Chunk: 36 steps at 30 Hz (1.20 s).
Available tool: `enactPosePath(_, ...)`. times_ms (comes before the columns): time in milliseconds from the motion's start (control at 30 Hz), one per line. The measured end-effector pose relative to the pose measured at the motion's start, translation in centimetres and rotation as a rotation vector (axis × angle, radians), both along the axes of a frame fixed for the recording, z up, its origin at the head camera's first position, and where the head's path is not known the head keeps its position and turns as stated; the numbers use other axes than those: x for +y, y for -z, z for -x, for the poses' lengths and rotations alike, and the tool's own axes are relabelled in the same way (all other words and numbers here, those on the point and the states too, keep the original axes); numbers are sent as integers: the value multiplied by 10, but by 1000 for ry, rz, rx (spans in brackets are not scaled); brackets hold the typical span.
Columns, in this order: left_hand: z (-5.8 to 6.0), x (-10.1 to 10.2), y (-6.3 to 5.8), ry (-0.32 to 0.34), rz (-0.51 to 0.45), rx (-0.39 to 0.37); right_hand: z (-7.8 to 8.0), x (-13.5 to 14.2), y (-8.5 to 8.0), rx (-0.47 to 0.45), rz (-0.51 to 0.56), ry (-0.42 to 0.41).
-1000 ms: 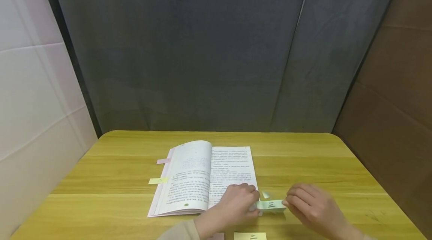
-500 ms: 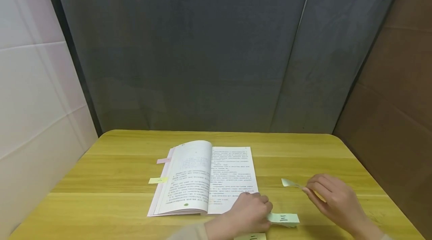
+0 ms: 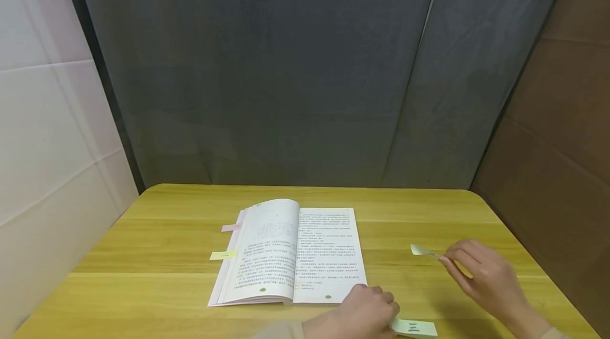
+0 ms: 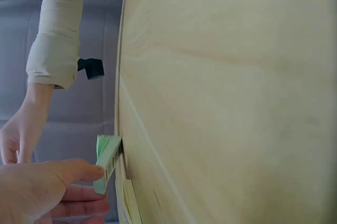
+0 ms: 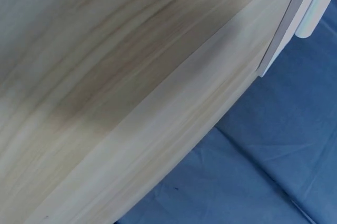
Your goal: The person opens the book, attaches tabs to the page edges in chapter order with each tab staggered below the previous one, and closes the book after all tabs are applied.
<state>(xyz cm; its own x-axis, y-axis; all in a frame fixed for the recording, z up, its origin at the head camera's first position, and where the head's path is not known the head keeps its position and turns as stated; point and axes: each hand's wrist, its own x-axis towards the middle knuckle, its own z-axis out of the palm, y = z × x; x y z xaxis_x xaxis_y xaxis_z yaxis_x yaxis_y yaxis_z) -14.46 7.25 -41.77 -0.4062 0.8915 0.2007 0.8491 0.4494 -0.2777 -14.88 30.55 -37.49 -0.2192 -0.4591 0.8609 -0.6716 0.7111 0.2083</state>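
My left hand point(image 3: 364, 312), low in the head view, grips a pad of pale green sticky notes point(image 3: 415, 328) with dark strokes written on it. The left wrist view shows the thumb pressed on the pad point(image 4: 108, 161), its loose leaves fanned at one end. Further right, above the table, my right hand point(image 3: 491, 280) pinches a single green sticky note point(image 3: 424, 250) by one end. An open book point(image 3: 329, 254) lies left of both hands. From its left edge stick out a pink sticky note point(image 3: 231, 227) and a yellow one point(image 3: 222, 255).
The wooden table point(image 3: 167, 212) has a dark curtain point(image 3: 286, 90) behind it. White cloth point(image 3: 57, 143) hangs at the left, brown cloth point(image 3: 562, 116) at the right. A yellow pad point(image 4: 131, 203) lies by the left hand in the left wrist view.
The right hand has pulled a green sticky note off the pad and moved right and away. The left hand has carried the pad right and nearer, off the book's edge.
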Motion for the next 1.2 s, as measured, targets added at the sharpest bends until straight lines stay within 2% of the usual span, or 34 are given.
enactPosePath(200,-2,2,1,-9,25,-12,2,4,2,-10,2,33)
enactPosePath(500,-2,3,4,-36,63,-91,7,2,7,-23,16,33)
enactPosePath(733,-3,4,6,-54,80,-118,10,-1,9,-21,23,13)
enactPosePath(867,-3,2,3,-76,83,-129,10,-3,10,-38,17,29)
enactPosePath(1100,1,-16,-8,-65,-11,-84,16,-11,10,-83,23,23)
enactPosePath(1200,6,-29,-13,-68,-56,-65,18,-16,9,-144,26,14)
